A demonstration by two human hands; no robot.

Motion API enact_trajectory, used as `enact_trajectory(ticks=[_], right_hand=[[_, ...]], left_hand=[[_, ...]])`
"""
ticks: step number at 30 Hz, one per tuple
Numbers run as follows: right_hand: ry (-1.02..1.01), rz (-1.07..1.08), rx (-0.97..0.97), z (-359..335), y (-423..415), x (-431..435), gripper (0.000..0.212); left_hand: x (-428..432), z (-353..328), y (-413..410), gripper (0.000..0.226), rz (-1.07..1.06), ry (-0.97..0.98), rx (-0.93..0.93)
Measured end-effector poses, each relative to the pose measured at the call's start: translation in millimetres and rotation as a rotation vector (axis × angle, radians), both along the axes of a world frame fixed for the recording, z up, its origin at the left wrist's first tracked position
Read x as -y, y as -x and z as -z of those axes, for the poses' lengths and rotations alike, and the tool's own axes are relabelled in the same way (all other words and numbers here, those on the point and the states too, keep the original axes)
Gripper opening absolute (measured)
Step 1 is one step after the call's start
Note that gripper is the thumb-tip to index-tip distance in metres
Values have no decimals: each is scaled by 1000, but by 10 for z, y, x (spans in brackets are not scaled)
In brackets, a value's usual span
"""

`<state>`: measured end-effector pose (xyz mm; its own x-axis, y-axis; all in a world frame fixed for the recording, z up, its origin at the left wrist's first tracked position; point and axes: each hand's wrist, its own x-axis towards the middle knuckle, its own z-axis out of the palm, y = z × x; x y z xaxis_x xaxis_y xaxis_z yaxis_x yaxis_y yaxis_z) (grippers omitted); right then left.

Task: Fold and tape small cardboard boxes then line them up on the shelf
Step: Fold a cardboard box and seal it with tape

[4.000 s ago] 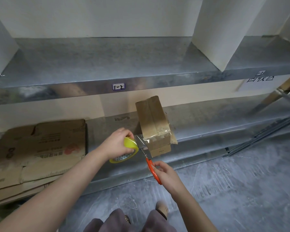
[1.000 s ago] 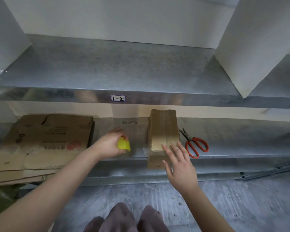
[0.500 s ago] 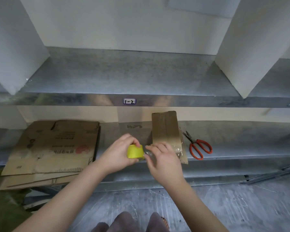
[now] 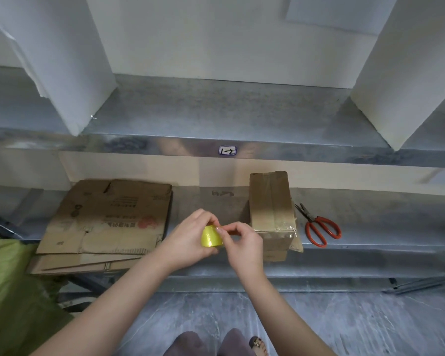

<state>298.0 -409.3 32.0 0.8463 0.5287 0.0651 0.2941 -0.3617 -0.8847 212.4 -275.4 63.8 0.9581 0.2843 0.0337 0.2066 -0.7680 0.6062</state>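
Taping step: left hand (image 4: 188, 242) is gripping yellow tape roll (image 4: 211, 236), right hand (image 4: 242, 242) is pinching at its edge. Half-taped cardboard box (image 4: 271, 209) is sitting on lower shelf (image 4: 370, 242). Next: pull a strip w/o tangling.

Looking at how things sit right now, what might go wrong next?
The small box overhangs the lower shelf's front edge, so a nudge from the right hand might tip it off. The scissors also lie near that edge. The left hand grips the tape roll.
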Motion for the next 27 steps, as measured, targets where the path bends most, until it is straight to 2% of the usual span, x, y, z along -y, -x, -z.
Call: enact_trajectory(ticks=[4, 8, 15, 18, 23, 27], right_hand=[[32, -27, 67, 33, 46, -43, 12], [44, -29, 79, 70, 47, -81, 12], [83, -72, 70, 139, 1, -166, 16], [82, -42, 72, 118, -50, -218, 15], [91, 21, 192, 97, -43, -297, 11], [87, -24, 279, 133, 29, -306, 10]], left_hand=[[-80, 66, 88, 69, 31, 111, -67], [-176, 116, 172, 73, 48, 170, -110], [-359, 86, 137, 49, 28, 80, -74], [-400, 51, 56, 51, 13, 72, -41], [-472, 31, -88, 54, -21, 90, -29], [-539, 113, -128, 58, -64, 4, -51]])
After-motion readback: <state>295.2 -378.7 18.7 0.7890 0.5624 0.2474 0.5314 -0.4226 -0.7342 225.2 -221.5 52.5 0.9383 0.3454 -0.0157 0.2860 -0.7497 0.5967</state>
